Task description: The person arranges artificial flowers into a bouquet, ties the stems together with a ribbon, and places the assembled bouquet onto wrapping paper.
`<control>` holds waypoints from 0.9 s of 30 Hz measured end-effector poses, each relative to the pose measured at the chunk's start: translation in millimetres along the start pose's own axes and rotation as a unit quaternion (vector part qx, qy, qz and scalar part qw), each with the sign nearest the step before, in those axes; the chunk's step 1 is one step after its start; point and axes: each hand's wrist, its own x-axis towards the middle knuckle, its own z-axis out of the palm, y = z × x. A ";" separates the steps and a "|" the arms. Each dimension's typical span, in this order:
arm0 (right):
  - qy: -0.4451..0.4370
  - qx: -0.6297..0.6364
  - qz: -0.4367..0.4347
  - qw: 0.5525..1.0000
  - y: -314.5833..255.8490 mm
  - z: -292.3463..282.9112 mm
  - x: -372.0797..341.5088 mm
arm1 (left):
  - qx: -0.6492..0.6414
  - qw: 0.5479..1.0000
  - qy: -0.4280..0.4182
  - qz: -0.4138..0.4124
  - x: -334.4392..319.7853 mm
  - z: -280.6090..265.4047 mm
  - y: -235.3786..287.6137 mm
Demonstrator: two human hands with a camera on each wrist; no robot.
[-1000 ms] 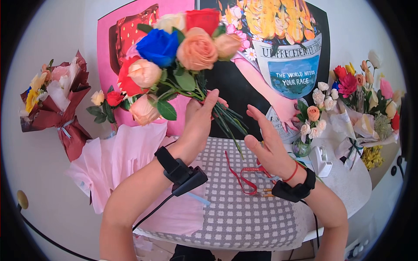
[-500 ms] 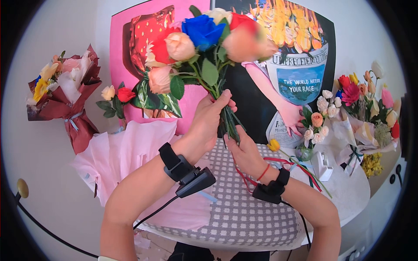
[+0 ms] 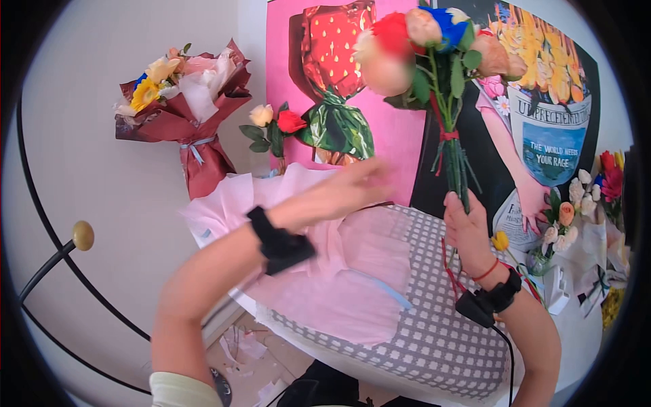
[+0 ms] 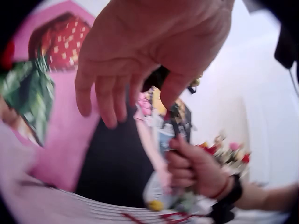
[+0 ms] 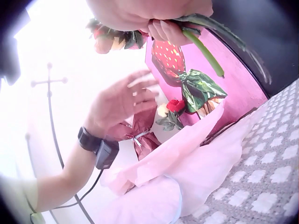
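My right hand (image 3: 469,229) grips the lower stems of a bouquet (image 3: 422,85), held upright with its blooms at the top. Red, blue, cream and peach roses make up the bouquet, and a red ribbon (image 3: 449,136) is tied round its stems above the hand. Cut stem ends (image 5: 205,55) stick out past the fingers in the right wrist view. My left hand (image 3: 342,197), blurred, is over the pink wrapping paper (image 3: 332,298), away from the bouquet. Its fingers (image 4: 106,100) are spread and loosely extended in the left wrist view, holding nothing.
A bouquet in dark red paper (image 3: 203,136) stands at the left, beside a small red and cream rose pair (image 3: 278,125). A yellow tulip (image 3: 500,240), a white tape dispenser (image 3: 557,290) and more flowers (image 3: 569,217) are at the right. Two posters (image 3: 400,156) stand behind the checked cloth (image 3: 434,325).
My right hand has taken the stems, and the bouquet has gone over to the right side. The left hand has let go and moved left over the pink paper. The head view has turned left.
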 end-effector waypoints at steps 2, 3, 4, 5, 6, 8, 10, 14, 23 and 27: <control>0.002 0.012 0.003 1.000 -0.7 -4.4 1.0 | 0.087 0.996 -0.001 -0.004 -17.9 -23.0 -19.3; 0.000 0.013 0.001 1.000 -0.6 -6.2 2.1 | 0.247 0.969 0.006 -0.028 -42.6 -52.5 -41.1; -0.003 0.013 0.000 1.000 -1.2 -7.1 2.8 | 0.399 0.915 0.011 -0.050 -70.8 -83.8 -58.6; -0.006 0.008 0.015 1.000 -4.7 -7.6 1.9 | 0.434 0.894 -0.021 -0.106 -90.4 -100.8 -54.5; -0.008 0.012 0.017 1.000 -6.0 -7.1 1.9 | 0.466 0.868 -0.054 -0.162 -105.6 -112.5 -47.8; -0.022 0.002 0.037 0.999 -6.6 -4.5 2.1 | 0.483 0.846 -0.098 -0.204 -130.6 -123.9 -50.1; -0.030 0.003 0.049 0.998 -5.8 0.5 1.6 | 0.497 0.821 -0.141 -0.244 -145.4 -120.7 -52.6; -0.054 0.030 0.102 0.993 -7.2 18.4 -1.7 | 0.554 0.809 -0.125 -0.154 -159.0 -106.8 -68.4; -0.126 0.014 0.192 0.973 -5.3 70.1 2.5 | 0.502 0.861 -0.080 -0.004 -125.9 -85.0 -91.0; -0.163 -0.068 0.135 0.975 22.1 96.5 13.6 | 0.524 0.847 -0.069 0.051 -121.2 -76.0 -97.8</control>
